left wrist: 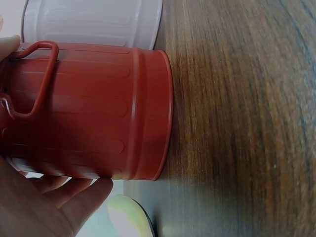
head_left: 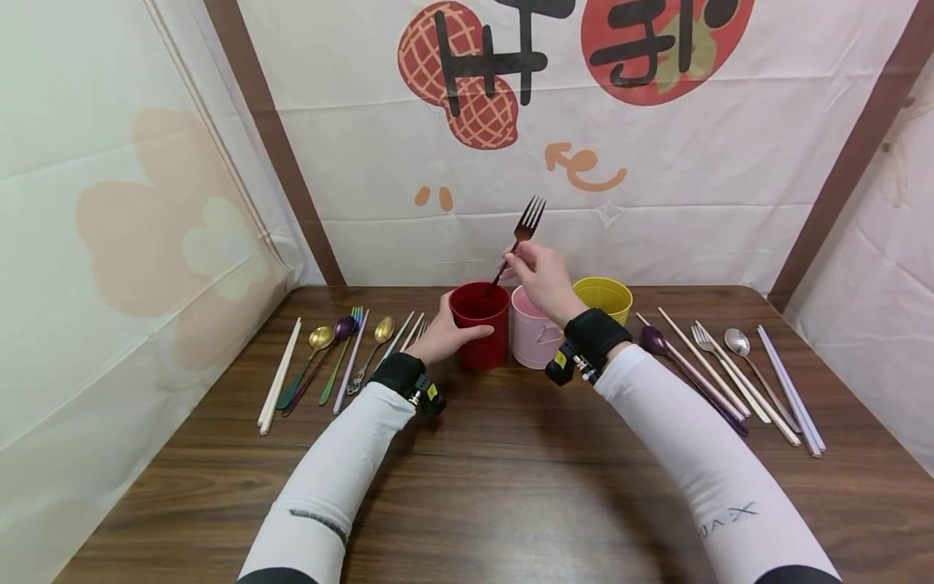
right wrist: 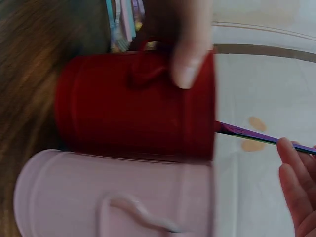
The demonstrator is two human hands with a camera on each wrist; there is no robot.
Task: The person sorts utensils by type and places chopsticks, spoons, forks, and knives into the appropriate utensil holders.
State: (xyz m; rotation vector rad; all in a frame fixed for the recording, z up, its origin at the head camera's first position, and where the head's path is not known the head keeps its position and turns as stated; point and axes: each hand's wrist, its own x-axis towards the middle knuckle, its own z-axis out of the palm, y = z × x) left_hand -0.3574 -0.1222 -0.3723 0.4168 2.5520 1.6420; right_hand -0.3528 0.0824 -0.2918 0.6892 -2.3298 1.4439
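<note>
My left hand grips the red metal bucket, its thumb across the near side and the other fingers round the left. In the left wrist view the red bucket stands upright on the wood, its small wire handle facing me. Above its rim, my right hand pinches a dark, shiny fork with the tines up. The lower end of the fork's handle dips inside the red bucket; the right wrist view shows the handle with a purple, iridescent sheen. How deep it reaches is hidden by the bucket wall.
Right beside the red bucket is a pink bucket, then a yellow bucket, partly behind my right wrist. Chopsticks, spoons and forks lie to the left. More chopsticks, a purple spoon and a silver spoon lie right.
</note>
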